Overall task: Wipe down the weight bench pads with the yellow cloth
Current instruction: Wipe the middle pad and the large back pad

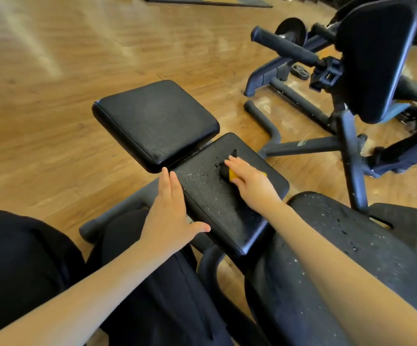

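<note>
A: Nearest are the two bare forearms, reaching out over dark trousers [22, 258]. How do the hands lie?

B: The left hand [170, 216] lies flat with straight fingers along the left edge of the middle pad [217, 211], thumb spread onto its top. The right hand [249, 181] presses down on the yellow cloth [232, 174] with fingers nearly straight, on the far right part of that same pad. The hands are apart.

A: Surfaces?

B: The middle pad is black, grained and rectangular with rounded corners, speckled with droplets. The long pad [352, 245] just right of it is speckled too. The square pad [157, 121] just beyond the middle pad looks drier and smooth.

A: Room around it?

B: Open wooden floor [52, 96] lies left of the middle pad; another black machine [367, 58] stands to its far right.
</note>
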`<act>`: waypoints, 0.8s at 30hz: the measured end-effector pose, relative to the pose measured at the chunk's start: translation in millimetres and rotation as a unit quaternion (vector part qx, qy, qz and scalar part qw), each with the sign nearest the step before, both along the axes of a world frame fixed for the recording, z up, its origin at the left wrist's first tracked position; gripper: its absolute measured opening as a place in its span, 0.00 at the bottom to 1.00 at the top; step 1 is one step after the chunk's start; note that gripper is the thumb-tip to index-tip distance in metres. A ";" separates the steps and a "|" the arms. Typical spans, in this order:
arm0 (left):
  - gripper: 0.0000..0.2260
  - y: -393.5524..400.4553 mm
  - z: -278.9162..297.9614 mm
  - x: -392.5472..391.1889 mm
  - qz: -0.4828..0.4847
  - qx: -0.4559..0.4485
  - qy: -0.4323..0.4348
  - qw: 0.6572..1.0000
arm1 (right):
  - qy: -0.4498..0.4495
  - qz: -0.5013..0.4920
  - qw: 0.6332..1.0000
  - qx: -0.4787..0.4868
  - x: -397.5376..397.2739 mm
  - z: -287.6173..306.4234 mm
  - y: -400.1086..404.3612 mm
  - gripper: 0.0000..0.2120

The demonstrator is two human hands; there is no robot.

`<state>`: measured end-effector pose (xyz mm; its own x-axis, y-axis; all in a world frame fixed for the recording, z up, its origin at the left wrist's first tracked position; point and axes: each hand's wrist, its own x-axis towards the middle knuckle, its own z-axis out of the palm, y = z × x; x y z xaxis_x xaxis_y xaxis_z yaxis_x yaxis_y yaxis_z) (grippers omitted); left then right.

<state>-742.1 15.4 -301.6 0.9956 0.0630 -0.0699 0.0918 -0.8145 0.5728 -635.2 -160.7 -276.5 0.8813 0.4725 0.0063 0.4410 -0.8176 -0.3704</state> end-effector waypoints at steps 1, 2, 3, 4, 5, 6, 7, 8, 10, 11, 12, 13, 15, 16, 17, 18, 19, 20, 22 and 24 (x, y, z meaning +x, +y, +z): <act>0.59 0.0 -0.2 -0.2 0.002 -0.003 0.000 1.000 | 0.005 0.003 1.000 0.004 10.6 1.0 14.3 0.22; 0.59 0.1 -0.1 -0.5 0.002 -0.004 -0.001 1.000 | 0.007 0.003 1.000 0.009 20.5 2.0 28.0 0.22; 0.58 0.5 0.0 -0.5 0.001 -0.003 -0.002 1.000 | 0.009 0.001 1.000 0.014 29.3 3.2 39.8 0.22; 0.58 1.1 0.2 -0.7 0.001 -0.002 -0.003 1.000 | 0.011 -0.001 1.000 0.017 36.1 4.5 48.9 0.21; 0.58 1.4 0.5 -0.5 0.000 0.001 -0.004 1.000 | 0.014 -0.001 1.000 0.017 40.9 5.4 54.7 0.21; 0.58 2.2 0.1 -0.5 -0.002 0.005 -0.006 1.000 | 0.016 0.001 1.000 0.015 43.4 5.5 57.1 0.21; 0.58 2.8 0.3 -0.7 -0.005 0.007 -0.006 1.000 | 0.018 0.004 1.000 0.013 43.4 5.6 56.3 0.21; 0.58 3.3 0.2 -0.9 -0.007 0.006 -0.004 1.000 | 0.017 0.005 1.000 0.014 41.0 5.1 52.8 0.21; 0.57 5.6 0.3 -1.1 -0.005 0.001 -0.004 1.000 | 0.013 0.006 1.000 0.023 30.0 3.3 40.4 0.22; 0.56 7.1 0.6 -1.1 -0.006 -0.001 -0.006 1.000 | 0.010 0.006 1.000 0.027 21.9 1.4 31.4 0.22; 0.56 8.5 0.8 -1.3 -0.009 -0.001 -0.008 1.000 | 0.005 0.006 1.000 0.029 13.0 -0.6 21.5 0.22; 0.55 10.0 0.6 -1.3 -0.011 -0.001 -0.009 1.000 | 0.000 0.007 1.000 0.028 3.6 -2.3 10.7 0.22; 0.55 12.2 0.7 -1.7 -0.012 -0.002 -0.011 1.000 | -0.009 0.006 1.000 0.020 -13.2 -3.9 -11.3 0.21; 0.55 12.5 0.9 -2.0 -0.013 -0.003 -0.012 1.000 | -0.012 0.003 1.000 0.018 -21.1 -4.0 -22.7 0.21; 0.55 12.4 1.4 -2.1 -0.014 -0.004 -0.012 1.000 | -0.015 -0.004 1.000 0.020 -29.2 -4.0 -33.9 0.21; 0.55 12.1 1.8 -2.1 -0.015 -0.006 -0.011 1.000 | -0.017 -0.015 0.999 0.024 -37.8 -4.4 -44.4 0.21; 0.55 11.6 2.4 -2.5 -0.014 -0.008 -0.009 1.000 | -0.018 -0.029 0.999 0.029 -46.9 -5.0 -53.6 0.21; 0.55 10.7 2.9 -2.5 -0.013 -0.011 -0.008 1.000 | -0.019 -0.040 0.998 0.034 -55.9 -5.7 -61.0 0.22; 0.54 9.5 3.8 -2.3 -0.010 -0.014 -0.006 1.000 | -0.024 -0.051 0.998 0.036 -68.9 -8.3 -69.2 0.22; 0.54 8.2 4.4 -1.5 -0.010 -0.016 -0.006 1.000 | -0.029 -0.056 0.997 0.035 -72.7 -9.4 -68.5 0.22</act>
